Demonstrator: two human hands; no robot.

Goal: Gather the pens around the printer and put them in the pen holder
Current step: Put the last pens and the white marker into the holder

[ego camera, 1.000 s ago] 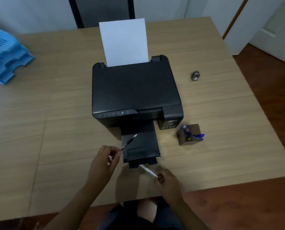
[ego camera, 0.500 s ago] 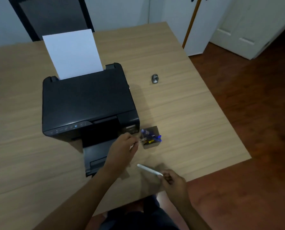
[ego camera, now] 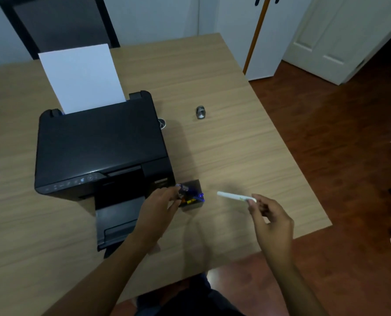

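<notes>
A small dark square pen holder (ego camera: 192,207) stands on the table just right of the black printer's (ego camera: 99,144) front corner, with several blue and yellow pens (ego camera: 195,196) inside. My left hand (ego camera: 161,206) is at the holder's left rim, fingers pinched on a pen that they mostly hide. My right hand (ego camera: 269,222) is raised to the right of the holder. It pinches a white pen (ego camera: 234,196) by one end, and the pen points left toward the holder.
The printer's output tray (ego camera: 117,222) juts out toward me under my left forearm. A white sheet (ego camera: 80,78) stands in the rear feed. A small grey object (ego camera: 200,112) lies on the wooden table (ego camera: 247,144) farther back. A dark chair (ego camera: 60,21) stands behind.
My left hand carried its pen from in front of the printer tray to the holder. My right hand lifted the white pen and moved it right. The view swung to the right.
</notes>
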